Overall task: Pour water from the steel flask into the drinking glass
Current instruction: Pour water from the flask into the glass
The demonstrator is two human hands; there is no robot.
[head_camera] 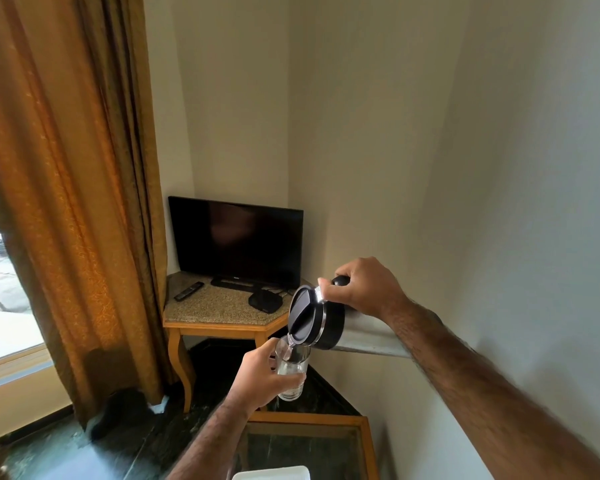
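Note:
My right hand (364, 285) grips the black handle of the steel flask (371, 332), which is tipped over to the left with its black lid (302, 315) facing me. A thin stream of water runs from the spout into the clear drinking glass (291, 370). My left hand (257, 375) holds the glass upright in the air just under the spout. Water fills the lower part of the glass.
A glass-topped wooden table (312, 419) lies below my hands, with a white object (271, 473) at the bottom edge. A corner table (222, 322) carries a dark TV (238, 242), a remote (188, 291) and a black box. An orange curtain (73, 202) hangs left; a wall stands close on the right.

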